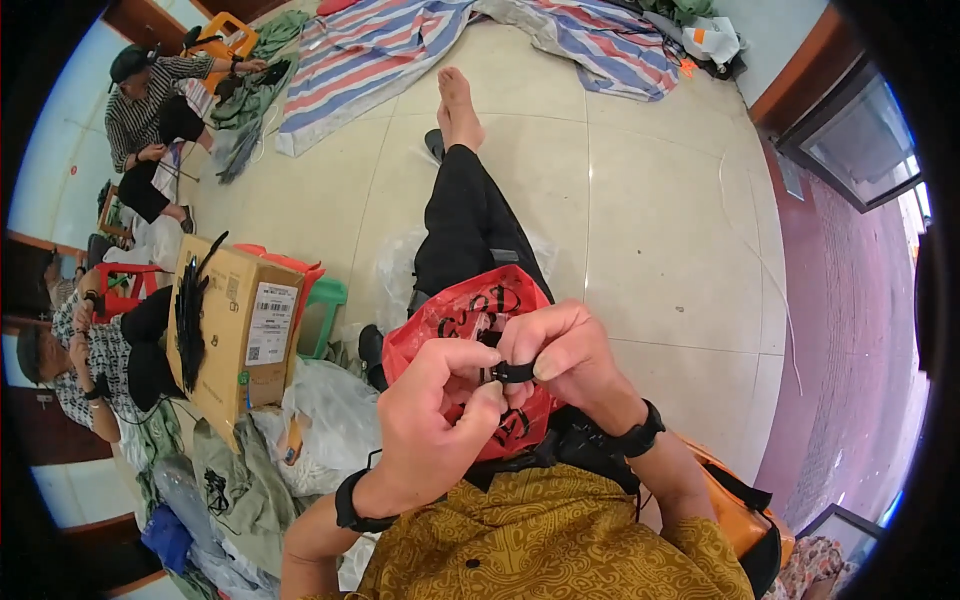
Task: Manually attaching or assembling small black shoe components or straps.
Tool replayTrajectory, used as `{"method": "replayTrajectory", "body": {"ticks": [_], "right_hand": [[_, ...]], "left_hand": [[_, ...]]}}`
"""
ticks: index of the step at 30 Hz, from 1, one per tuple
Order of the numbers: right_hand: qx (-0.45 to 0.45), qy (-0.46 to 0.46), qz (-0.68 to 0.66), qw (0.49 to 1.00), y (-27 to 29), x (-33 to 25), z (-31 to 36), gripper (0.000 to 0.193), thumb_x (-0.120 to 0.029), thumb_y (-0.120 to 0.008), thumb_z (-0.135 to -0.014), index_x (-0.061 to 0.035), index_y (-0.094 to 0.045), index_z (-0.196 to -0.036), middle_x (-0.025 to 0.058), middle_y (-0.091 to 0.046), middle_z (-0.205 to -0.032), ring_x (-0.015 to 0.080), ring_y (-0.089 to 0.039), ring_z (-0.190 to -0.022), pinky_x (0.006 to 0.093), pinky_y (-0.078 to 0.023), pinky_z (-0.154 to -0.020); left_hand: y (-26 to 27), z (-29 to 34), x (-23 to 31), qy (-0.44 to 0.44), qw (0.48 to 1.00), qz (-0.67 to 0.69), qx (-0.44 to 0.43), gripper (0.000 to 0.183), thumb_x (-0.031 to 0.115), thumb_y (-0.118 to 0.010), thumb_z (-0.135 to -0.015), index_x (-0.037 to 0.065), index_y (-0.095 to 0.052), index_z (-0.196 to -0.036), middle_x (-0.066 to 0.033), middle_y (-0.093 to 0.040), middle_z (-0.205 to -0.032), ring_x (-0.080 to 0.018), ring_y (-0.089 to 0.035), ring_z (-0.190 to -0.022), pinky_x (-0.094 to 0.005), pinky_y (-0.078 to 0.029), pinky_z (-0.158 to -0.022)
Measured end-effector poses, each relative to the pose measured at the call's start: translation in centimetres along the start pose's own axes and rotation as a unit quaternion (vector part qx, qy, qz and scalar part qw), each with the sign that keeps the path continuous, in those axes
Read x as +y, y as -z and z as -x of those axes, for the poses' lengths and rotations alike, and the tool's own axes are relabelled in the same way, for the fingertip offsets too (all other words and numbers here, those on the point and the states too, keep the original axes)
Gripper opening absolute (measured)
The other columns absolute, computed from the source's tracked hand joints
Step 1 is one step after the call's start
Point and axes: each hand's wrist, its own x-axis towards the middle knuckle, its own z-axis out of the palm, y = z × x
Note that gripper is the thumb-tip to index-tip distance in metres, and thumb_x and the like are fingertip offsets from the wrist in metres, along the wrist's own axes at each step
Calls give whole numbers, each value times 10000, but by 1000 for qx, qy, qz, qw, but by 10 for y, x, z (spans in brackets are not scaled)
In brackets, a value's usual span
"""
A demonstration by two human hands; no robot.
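Note:
Close together above my lap, both hands work on one short black strap point(515, 373). My left hand point(438, 415) pinches its left end, where a small dark fitting shows that I cannot make out clearly. The strap's right end is held between the thumb and fingers of my right hand point(572, 358), and it curves slightly between the two grips. Under the hands a red plastic bag point(405, 345) with black printing lies spread over my thighs. More small dark pieces show just behind the fingers, partly hidden.
To the left stands a cardboard box point(232, 325) with a bundle of black straps point(190, 325) on it, beside a green stool point(325, 310). Clear plastic bags point(335, 410) lie nearby. Two people sit at the left. A striped tarp point(370, 60) covers the far floor.

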Motion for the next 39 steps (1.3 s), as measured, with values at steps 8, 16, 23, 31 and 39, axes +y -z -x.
{"method": "replayTrajectory", "body": {"ticks": [8, 16, 23, 31, 39], "right_hand": [[-4, 26, 48, 999, -3, -1, 0, 133, 71, -534, -589, 95, -586, -710, 167, -583, -699, 217, -584, -567, 301, -485, -527], [-9, 33, 62, 997, -1, -2, 0, 113, 57, -538, -589, 92, -579, -690, 170, -571, -686, 222, -578, -567, 304, -485, -535], [-11, 30, 66, 997, -2, -4, 0, 108, 31, -545, -591, 91, -574, -676, 179, -561, -674, 239, -577, -580, 309, -484, -549], [-2, 27, 71, 997, -5, -6, 1, 98, 46, -558, -587, 84, -576, -675, 171, -570, -678, 231, -570, -594, 305, -468, -553], [23, 14, 92, 995, -6, -7, 3, 83, 63, -568, -600, 82, -577, -681, 158, -576, -693, 213, -576, -595, 293, -472, -556]], "left_hand": [[2, 0, 0, -8, 1000, -5, -15, 173, -89, -490, -785, -23, -465, -943, -79, -578, -852, -94, -586, -754, -213, -494, -630], [1, 0, -1, -3, 998, -58, 1, 162, -58, -525, -771, -2, -501, -921, -69, -584, -814, -97, -601, -698, -213, -499, -588], [1, -5, 0, -3, 997, -81, 9, 173, -53, -557, -740, 4, -527, -900, -68, -569, -780, -110, -597, -658, -223, -495, -571], [0, -4, 0, -2, 995, -94, 22, 172, -56, -568, -735, 3, -532, -892, -64, -568, -766, -105, -595, -658, -223, -495, -569], [2, -4, -2, -18, 994, -108, 23, 163, -59, -569, -739, 1, -529, -885, -62, -572, -768, -111, -600, -666, -223, -497, -572]]}}
